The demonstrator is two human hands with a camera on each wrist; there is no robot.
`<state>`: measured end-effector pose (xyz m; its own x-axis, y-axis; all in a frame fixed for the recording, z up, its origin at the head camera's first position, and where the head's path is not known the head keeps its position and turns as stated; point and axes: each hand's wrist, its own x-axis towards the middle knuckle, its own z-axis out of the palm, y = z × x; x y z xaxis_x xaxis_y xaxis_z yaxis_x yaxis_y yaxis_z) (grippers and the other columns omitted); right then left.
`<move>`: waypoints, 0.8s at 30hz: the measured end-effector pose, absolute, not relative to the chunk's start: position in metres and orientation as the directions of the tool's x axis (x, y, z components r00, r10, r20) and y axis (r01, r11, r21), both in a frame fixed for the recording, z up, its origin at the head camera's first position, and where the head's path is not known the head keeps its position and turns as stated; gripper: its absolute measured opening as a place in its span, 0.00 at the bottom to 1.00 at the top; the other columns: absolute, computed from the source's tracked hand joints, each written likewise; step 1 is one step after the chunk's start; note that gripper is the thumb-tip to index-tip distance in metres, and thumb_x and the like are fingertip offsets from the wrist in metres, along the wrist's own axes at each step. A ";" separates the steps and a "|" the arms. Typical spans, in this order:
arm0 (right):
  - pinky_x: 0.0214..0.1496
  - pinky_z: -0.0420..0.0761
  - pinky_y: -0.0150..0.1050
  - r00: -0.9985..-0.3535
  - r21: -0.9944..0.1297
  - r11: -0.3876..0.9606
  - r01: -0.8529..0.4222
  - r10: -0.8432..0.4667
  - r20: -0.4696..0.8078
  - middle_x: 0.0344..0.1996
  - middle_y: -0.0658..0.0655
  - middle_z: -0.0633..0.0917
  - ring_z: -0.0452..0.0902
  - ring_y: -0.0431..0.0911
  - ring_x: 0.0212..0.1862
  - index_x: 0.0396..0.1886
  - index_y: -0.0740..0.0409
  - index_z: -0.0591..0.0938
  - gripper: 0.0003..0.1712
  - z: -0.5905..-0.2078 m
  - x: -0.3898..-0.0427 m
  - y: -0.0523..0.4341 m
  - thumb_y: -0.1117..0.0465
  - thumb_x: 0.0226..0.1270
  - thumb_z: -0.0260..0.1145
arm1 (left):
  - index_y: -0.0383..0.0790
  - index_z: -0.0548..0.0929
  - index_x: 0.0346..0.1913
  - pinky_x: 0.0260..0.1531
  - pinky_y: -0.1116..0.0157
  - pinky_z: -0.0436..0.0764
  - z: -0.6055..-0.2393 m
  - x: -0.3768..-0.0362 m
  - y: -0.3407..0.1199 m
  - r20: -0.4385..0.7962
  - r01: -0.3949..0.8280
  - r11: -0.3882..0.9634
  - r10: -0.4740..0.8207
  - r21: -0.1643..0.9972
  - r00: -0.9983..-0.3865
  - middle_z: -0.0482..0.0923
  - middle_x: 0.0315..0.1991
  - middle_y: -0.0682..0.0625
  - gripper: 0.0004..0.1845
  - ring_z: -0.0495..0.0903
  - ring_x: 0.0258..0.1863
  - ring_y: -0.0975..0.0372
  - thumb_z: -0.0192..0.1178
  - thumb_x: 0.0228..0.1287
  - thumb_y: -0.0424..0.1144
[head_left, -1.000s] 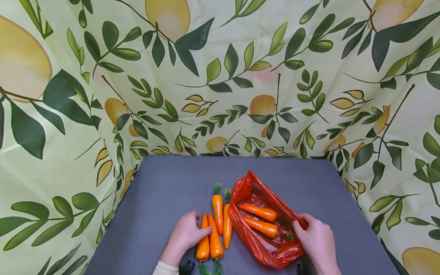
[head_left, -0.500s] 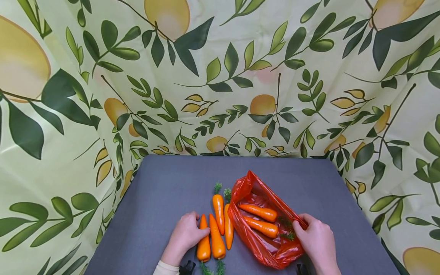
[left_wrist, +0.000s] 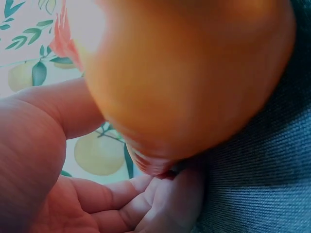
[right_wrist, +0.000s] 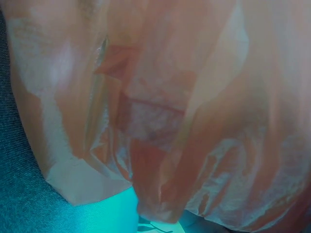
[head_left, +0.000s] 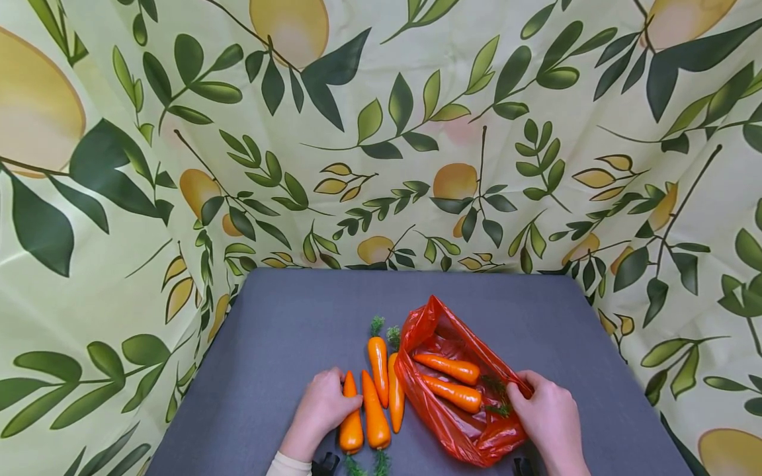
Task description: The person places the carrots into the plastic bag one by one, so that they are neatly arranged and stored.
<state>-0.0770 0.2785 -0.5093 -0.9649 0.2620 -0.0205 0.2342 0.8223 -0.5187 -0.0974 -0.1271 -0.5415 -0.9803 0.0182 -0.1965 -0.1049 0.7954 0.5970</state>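
Note:
Four orange carrots lie side by side on the grey table (head_left: 280,344). My left hand (head_left: 344,404) grips the leftmost carrot (head_left: 351,426); in the left wrist view that carrot (left_wrist: 194,73) fills the frame, with the thumb (left_wrist: 63,107) on one side and curled fingers (left_wrist: 160,208) beneath. A second carrot (head_left: 375,413) touches it, and two more (head_left: 378,360) (head_left: 395,390) lie beside the red plastic bag (head_left: 461,423). The bag lies open with two carrots (head_left: 448,367) (head_left: 457,394) inside. My right hand (head_left: 516,391) pinches the bag's right edge; the bag's film (right_wrist: 170,97) fills the right wrist view.
A cloth backdrop (head_left: 381,132) printed with leaves and lemons closes the table in at the back and on both sides. Bare grey tabletop stretches behind the carrots and to the left (head_left: 250,396). The table's near edge runs just under my wrists.
My left hand has drawn back a little and closed round the leftmost carrot, and the two near carrots have slid slightly toward me. The right hand and bag have stayed put.

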 end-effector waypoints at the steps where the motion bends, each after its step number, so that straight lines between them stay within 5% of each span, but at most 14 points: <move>1: 0.32 0.82 0.44 -0.965 -0.519 0.822 0.234 0.261 -0.020 0.34 0.61 0.93 0.84 0.47 0.30 0.50 0.64 0.92 0.19 -0.509 -0.077 0.279 0.53 0.71 0.73 | 0.36 0.81 0.40 0.28 0.59 0.77 -0.542 -0.098 -0.127 -0.197 -0.106 0.793 0.018 0.600 -0.980 0.76 0.30 0.47 0.22 0.74 0.26 0.56 0.80 0.58 0.48; 24: 0.33 0.82 0.44 -0.963 -0.519 0.817 0.252 0.267 -0.048 0.35 0.60 0.93 0.83 0.46 0.30 0.51 0.65 0.91 0.20 -0.511 -0.080 0.278 0.52 0.72 0.74 | 0.36 0.84 0.42 0.26 0.62 0.77 -0.543 -0.100 -0.132 -0.182 -0.110 0.789 0.002 0.605 -0.983 0.79 0.30 0.48 0.21 0.76 0.24 0.59 0.81 0.57 0.46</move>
